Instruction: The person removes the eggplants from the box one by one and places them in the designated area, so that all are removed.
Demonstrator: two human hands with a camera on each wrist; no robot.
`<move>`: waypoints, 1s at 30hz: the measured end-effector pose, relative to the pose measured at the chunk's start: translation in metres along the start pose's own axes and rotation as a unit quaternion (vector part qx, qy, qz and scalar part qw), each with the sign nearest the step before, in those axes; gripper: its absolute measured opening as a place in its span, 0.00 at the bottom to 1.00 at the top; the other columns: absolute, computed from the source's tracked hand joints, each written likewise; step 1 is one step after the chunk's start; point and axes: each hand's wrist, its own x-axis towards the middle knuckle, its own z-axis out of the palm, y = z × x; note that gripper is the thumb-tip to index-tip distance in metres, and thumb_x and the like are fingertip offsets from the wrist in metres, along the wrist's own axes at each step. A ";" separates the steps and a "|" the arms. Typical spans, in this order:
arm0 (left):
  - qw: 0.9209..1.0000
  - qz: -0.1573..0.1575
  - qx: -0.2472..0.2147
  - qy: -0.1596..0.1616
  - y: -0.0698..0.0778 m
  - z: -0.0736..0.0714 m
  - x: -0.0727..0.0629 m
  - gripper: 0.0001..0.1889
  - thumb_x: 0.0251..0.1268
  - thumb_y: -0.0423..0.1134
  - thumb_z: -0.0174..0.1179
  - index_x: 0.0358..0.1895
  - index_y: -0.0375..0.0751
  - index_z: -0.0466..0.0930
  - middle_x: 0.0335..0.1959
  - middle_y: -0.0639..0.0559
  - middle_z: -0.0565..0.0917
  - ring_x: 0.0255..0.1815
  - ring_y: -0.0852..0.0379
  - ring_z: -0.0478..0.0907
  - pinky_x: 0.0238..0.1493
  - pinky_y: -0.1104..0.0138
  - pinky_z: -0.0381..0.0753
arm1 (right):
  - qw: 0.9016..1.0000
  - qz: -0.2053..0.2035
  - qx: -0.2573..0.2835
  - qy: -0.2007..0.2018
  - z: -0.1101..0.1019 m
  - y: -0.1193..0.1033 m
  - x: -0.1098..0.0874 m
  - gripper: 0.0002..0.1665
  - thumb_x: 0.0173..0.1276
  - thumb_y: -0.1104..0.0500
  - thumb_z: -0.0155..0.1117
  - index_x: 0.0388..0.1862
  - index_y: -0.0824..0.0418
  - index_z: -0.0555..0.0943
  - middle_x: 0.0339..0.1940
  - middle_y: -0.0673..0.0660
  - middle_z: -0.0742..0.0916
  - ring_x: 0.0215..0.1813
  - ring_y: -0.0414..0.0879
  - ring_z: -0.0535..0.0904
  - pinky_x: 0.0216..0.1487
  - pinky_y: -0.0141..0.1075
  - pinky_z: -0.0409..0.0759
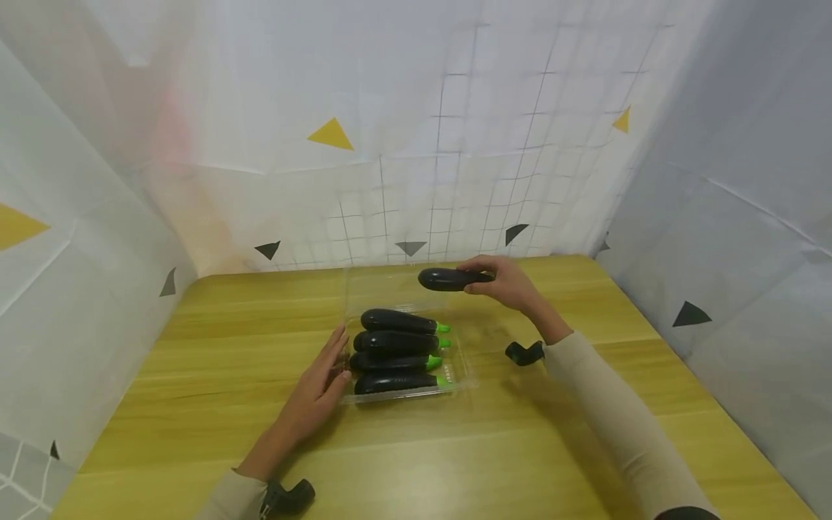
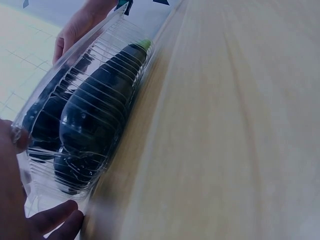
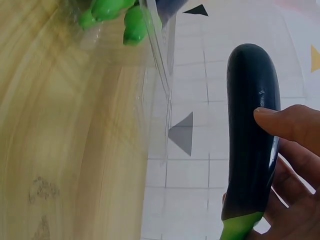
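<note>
A clear plastic container [image 1: 463, 365] holds several dark eggplants [image 1: 396, 342] with green stems, lying side by side with the stems to the right. My left hand [image 1: 316, 386] rests against the container's left side, fingers extended. From the left wrist view, the thumb is at the rim and the fingertips [image 2: 55, 217] are low by the ribbed wall. Above the far right of the container, my right hand [image 1: 503, 282] holds another eggplant [image 3: 252, 130] level in the air. The thumb presses on its dark skin and the other fingers are behind it; its green end points toward the wrist.
The container's transparent lid [image 1: 383, 287] is folded back toward the rear wall. Yellowish wood grain covers the table [image 1: 416, 462]. White sheets with grid lines and triangles [image 1: 331, 133] enclose the back and both sides. Each wrist wears a dark camera mount [image 1: 523, 353].
</note>
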 end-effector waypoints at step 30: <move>1.000 -0.006 0.030 -0.004 0.000 -0.001 -0.001 0.33 0.82 0.36 0.52 0.83 0.36 0.53 0.85 0.43 0.51 0.77 0.42 0.63 0.74 0.69 0.56 | 0.997 0.055 -0.040 0.031 -0.019 0.041 0.012 0.23 0.66 0.64 0.75 0.60 0.63 0.86 0.55 0.62 0.88 0.57 0.58 0.83 0.61 0.55 0.75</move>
